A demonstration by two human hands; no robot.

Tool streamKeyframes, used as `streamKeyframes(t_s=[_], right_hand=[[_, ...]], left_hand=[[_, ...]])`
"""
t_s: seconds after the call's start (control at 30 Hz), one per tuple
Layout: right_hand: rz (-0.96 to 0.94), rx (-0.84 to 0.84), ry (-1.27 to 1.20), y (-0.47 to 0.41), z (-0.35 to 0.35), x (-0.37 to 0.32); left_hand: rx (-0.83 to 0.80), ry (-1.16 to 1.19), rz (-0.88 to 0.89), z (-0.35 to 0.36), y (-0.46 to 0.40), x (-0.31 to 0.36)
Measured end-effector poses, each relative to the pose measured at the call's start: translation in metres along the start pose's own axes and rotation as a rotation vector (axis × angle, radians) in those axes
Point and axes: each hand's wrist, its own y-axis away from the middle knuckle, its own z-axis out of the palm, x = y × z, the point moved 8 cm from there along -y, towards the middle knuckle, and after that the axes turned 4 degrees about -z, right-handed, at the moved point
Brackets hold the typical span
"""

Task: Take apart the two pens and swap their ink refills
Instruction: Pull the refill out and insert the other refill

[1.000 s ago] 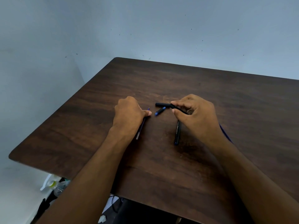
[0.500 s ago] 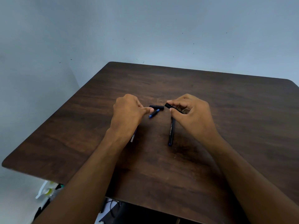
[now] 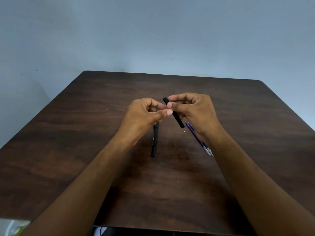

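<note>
The right hand (image 3: 196, 113) is raised above the surface (image 3: 85, 133), its fingers curled, with thumb and forefinger pinching the upper end of a black pen barrel (image 3: 173, 113). The barrel slants down and to the right, its lower end free in the air. The left hand (image 3: 144, 114) is beside it, fingers curled inward and thumb stretched toward the barrel; the thumb tip lies just beside the barrel, but whether it touches it, or whether the fingers pinch some small part, cannot be told, since the fingertips hide each other.

Below the left hand a second black pen barrel (image 3: 154, 142) lies on the surface, pointing toward the person; its far end is covered by the hand. To the right, two thin ink refills (image 3: 197, 138) with blue shafts and pale ends lie side by side, slanting down to the right, partly hidden under the right wrist. A tiny pale speck (image 3: 184, 131) sits on the wood near the refill tips; it is too small to identify.

At the bottom edge, dark items below the surface are cut off and unclear.
</note>
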Motion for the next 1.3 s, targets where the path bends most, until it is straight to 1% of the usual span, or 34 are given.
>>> streamKeyframes(t_s=[0.13,0.27,0.4,0.5,0.63,0.7,0.77,0.8,0.9,0.97,1.03,1.1,1.3], right_hand=[[0.066,-0.009,-0.193,0.001,-0.002,0.006],[0.082,-0.029,-0.234,0.003,-0.003,0.007],[0.096,-0.038,-0.208,0.004,-0.005,0.009],[0.129,-0.064,-0.204,0.004,-0.007,0.012],[0.174,-0.103,-0.143,0.005,-0.016,0.016],[0.226,-0.098,-0.104,0.005,-0.026,0.024],[0.289,-0.058,-0.017,0.004,-0.039,0.034],[0.311,-0.033,0.067,0.004,-0.046,0.038],[0.375,-0.014,0.339,0.003,-0.059,0.046],[0.445,-0.051,0.502,0.003,-0.06,0.05],[0.542,-0.149,0.684,0.005,-0.057,0.055],[0.598,-0.228,0.819,0.008,-0.052,0.058],[0.628,-0.22,0.89,0.006,-0.052,0.058]], left_hand=[[-0.027,0.133,-0.014,0.006,0.001,0.001],[-0.099,0.295,-0.043,0.015,0.003,-0.003],[-0.118,0.315,-0.062,0.018,0.004,-0.007],[-0.118,0.25,-0.017,0.017,0.003,-0.008],[-0.042,0.008,0.105,0.014,0.002,-0.007],[0.007,-0.124,0.156,0.013,0.0,-0.009],[0.043,-0.287,0.21,0.013,-0.001,-0.009],[0.049,-0.339,0.222,0.013,-0.001,-0.008],[0.058,-0.387,0.225,0.014,0.0,-0.008],[0.076,-0.421,0.241,0.013,0.0,-0.007],[0.096,-0.438,0.266,0.012,0.001,-0.006],[0.11,-0.452,0.297,0.012,0.002,-0.004],[0.101,-0.512,0.325,0.016,0.001,-0.002]])
